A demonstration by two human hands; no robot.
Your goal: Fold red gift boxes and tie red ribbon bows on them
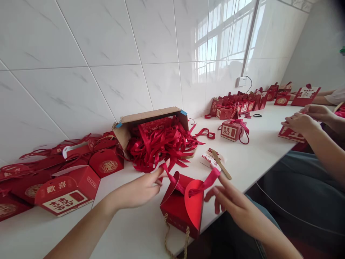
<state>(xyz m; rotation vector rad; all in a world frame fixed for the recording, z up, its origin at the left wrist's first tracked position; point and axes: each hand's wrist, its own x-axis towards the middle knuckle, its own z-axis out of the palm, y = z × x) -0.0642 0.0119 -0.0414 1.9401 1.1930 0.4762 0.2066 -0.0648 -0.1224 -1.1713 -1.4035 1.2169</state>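
A red gift box (178,208) stands near the table's front edge, its curved top flaps drawn close together. A twisted rope handle (166,230) hangs down its near side. Through the top of the box runs a red satin ribbon (203,185), its two ends raised to either side. One end is pinched in the fingers of my left hand (142,189), left of the box. My right hand (231,199) grips the other end on the right, its lower fingers curled beside the box wall. The ribbon's crossing between the flaps is partly hidden.
Behind the box, a cardboard carton (122,135) spills red ribbons (159,147). Boxes (67,190) crowd the left. A wooden stick (221,163) lies on a printed paper piece (207,158). A finished box (233,130) stands farther right, near a co-worker's hands (304,124) holding another box.
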